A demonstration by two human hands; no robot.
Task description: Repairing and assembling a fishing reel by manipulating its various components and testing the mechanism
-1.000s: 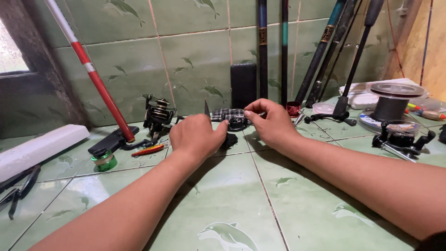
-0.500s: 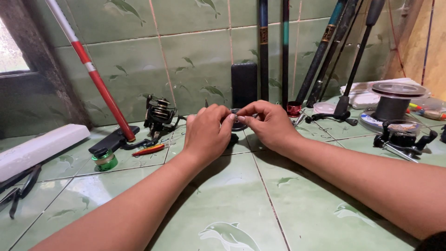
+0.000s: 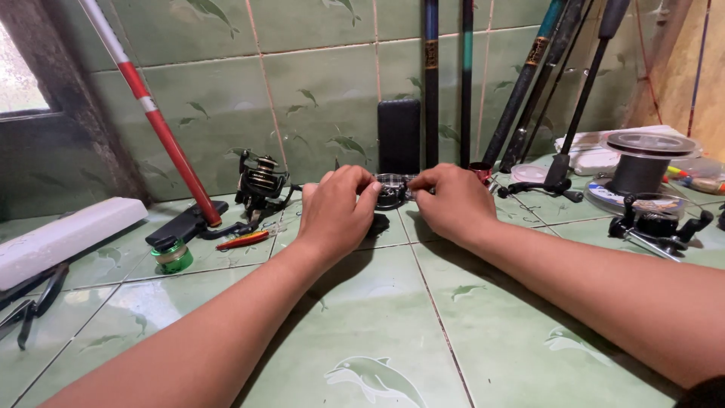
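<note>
Both hands have drawn closer since a moment ago, and the small reel part that lay open to view between them is now nearly covered. From where I stand, the left hand [image 3: 336,215] curls over the near side of the part [image 3: 390,189], fingers [image 3: 368,198] bent and pressed against it, while the right hand [image 3: 450,202] pinches its other end with thumb and forefinger. The part sits low over the counter [image 3: 362,317], close to the tiled wall, just in front of a black block [image 3: 399,136] that stands upright there. What exactly the fingers are turning or fitting I cannot tell, since the knuckles hide it. I judge the work to be midway: the piece is firmly in hand and being handled, yet the black reel [image 3: 260,183] to the left stands apart, untouched, beside the red-and-white rod [image 3: 155,121], a red-handled tool [image 3: 243,240] and a green spool [image 3: 172,255]. Pliers [image 3: 30,306] lie at the far left edge, and a line spool [image 3: 642,162] with a second reel [image 3: 657,219] rests well off to the right, so nothing looks put back together yet.
</note>
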